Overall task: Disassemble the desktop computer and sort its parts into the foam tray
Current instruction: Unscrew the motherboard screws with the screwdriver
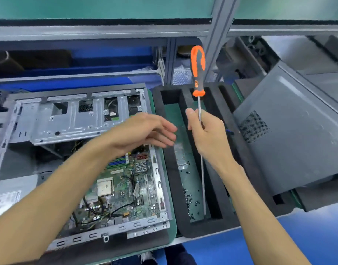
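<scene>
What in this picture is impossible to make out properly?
- Head view: the left hand is blurred, and it hides part of the motherboard.
- The small screws in the foam tray are too tiny to count.
- The screwdriver shaft is partly hidden inside the right hand.

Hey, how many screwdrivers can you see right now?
1. The screwdriver is held by its shaft in the right hand, handle up, over the foam tray. Others may be hidden.
</scene>
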Demonstrator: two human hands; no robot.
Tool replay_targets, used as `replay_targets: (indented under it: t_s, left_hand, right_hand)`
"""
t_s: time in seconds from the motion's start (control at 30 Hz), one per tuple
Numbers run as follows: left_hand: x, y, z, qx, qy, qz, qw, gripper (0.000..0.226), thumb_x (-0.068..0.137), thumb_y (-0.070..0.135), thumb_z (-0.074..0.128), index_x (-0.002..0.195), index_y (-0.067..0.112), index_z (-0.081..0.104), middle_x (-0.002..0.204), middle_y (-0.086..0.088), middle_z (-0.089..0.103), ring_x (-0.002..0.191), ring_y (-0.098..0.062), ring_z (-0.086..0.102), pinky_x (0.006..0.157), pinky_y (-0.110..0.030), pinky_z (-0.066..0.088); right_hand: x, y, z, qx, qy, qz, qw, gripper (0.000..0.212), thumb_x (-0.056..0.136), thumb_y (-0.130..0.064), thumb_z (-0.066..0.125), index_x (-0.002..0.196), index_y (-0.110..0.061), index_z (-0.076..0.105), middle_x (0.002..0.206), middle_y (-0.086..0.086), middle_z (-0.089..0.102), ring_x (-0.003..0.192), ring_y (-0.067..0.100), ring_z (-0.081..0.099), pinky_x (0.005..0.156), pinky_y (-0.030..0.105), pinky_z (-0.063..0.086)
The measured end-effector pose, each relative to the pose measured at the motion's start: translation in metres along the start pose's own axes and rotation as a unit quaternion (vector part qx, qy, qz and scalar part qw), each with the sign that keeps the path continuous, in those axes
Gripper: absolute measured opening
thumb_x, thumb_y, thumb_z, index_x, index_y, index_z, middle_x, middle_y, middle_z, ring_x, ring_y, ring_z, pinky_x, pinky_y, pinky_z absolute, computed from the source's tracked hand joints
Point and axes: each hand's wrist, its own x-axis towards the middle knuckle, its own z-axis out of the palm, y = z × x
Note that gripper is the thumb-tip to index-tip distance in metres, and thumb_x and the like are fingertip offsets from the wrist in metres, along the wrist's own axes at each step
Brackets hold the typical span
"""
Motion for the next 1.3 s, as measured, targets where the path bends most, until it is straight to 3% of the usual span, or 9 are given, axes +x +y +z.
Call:
replay_targets:
  t_s: [0.17,0.3,0.47,0.6,0.73,0.93,1.07,1.17,1.3]
  left_hand:
    - [-0.041,-0.014,-0.049,0.049,0.058,-0.013,0.997,0.037,0.100,0.000,0.034,0.103,0.001,0.070,0.092,-0.017,0.076,0.088,-0.030,0.074,0.080,-0.033,0.062]
    - [-0.068,-0.033,-0.074,0.056,0.105,-0.037,0.992,0.031,0.101,0.003,0.040,0.103,0.004,0.071,0.093,-0.015,0.076,0.088,-0.029,0.074,0.078,-0.032,0.061]
    - [-0.088,-0.055,-0.094,0.088,0.177,-0.054,0.979,0.026,0.105,0.014,0.045,0.105,0.010,0.070,0.094,-0.013,0.075,0.085,-0.024,0.074,0.079,-0.035,0.061]
    - [-0.094,-0.072,-0.102,0.147,0.214,-0.068,0.963,0.021,0.103,0.019,0.048,0.101,0.018,0.069,0.094,-0.004,0.074,0.082,-0.017,0.073,0.072,-0.027,0.059]
    - [-0.086,-0.080,-0.095,0.166,0.210,-0.062,0.961,0.021,0.102,0.017,0.047,0.099,0.020,0.068,0.092,-0.002,0.073,0.079,-0.014,0.071,0.072,-0.029,0.057]
    - [-0.064,-0.066,-0.055,0.167,0.172,0.020,0.971,0.033,0.098,0.002,0.043,0.095,0.019,0.070,0.081,0.003,0.074,0.071,-0.011,0.071,0.070,-0.030,0.058]
    - [-0.055,-0.045,-0.018,0.138,0.138,0.128,0.972,0.041,0.094,-0.006,0.037,0.088,0.016,0.070,0.077,0.002,0.072,0.071,-0.014,0.068,0.066,-0.026,0.055]
    - [-0.047,-0.034,0.016,0.124,0.106,0.192,0.968,0.041,0.092,-0.009,0.036,0.085,0.015,0.069,0.077,-0.001,0.070,0.071,-0.014,0.065,0.067,-0.026,0.053]
    - [-0.036,-0.038,0.055,0.265,0.118,0.259,0.921,0.031,0.093,0.001,0.047,0.086,0.023,0.068,0.084,0.010,0.067,0.079,-0.005,0.057,0.077,-0.020,0.042]
  right_hand:
    - [0.008,-0.016,0.042,-0.001,-0.070,0.008,0.997,0.044,0.107,-0.039,0.044,0.067,-0.022,0.051,0.046,-0.011,0.037,0.046,0.007,0.033,0.047,0.021,0.027]
    - [0.009,-0.030,0.070,-0.018,-0.107,-0.005,0.994,0.049,0.109,-0.036,0.039,0.069,-0.010,0.051,0.045,-0.012,0.041,0.044,0.007,0.035,0.046,0.017,0.029]
    - [0.005,-0.045,0.092,-0.046,-0.145,-0.024,0.988,0.053,0.109,-0.036,0.038,0.070,-0.002,0.050,0.049,-0.008,0.038,0.048,0.009,0.032,0.048,0.022,0.026]
    - [0.000,-0.047,0.097,-0.048,-0.129,-0.019,0.990,0.046,0.107,-0.031,0.040,0.072,-0.003,0.049,0.050,-0.008,0.037,0.048,0.008,0.029,0.047,0.021,0.027]
    - [-0.002,-0.041,0.086,-0.050,-0.091,0.008,0.995,0.030,0.096,-0.022,0.037,0.071,-0.010,0.051,0.051,-0.010,0.039,0.049,0.009,0.030,0.045,0.022,0.026]
    - [-0.019,-0.029,0.049,-0.036,-0.042,0.068,0.996,0.026,0.088,-0.023,0.036,0.069,-0.013,0.050,0.047,-0.010,0.035,0.049,0.015,0.029,0.044,0.026,0.023]
    - [-0.038,-0.008,0.023,-0.041,-0.013,0.135,0.990,0.031,0.087,-0.025,0.037,0.074,0.001,0.046,0.049,-0.010,0.034,0.052,0.016,0.028,0.048,0.027,0.025]
    - [-0.055,0.013,0.010,-0.082,-0.027,0.172,0.981,0.031,0.093,-0.021,0.040,0.069,-0.002,0.040,0.051,-0.008,0.034,0.051,0.014,0.027,0.051,0.028,0.026]
    - [-0.080,0.047,-0.001,-0.141,-0.073,0.216,0.964,0.037,0.097,-0.025,0.041,0.073,0.002,0.050,0.057,-0.001,0.045,0.054,0.017,0.036,0.054,0.032,0.030]
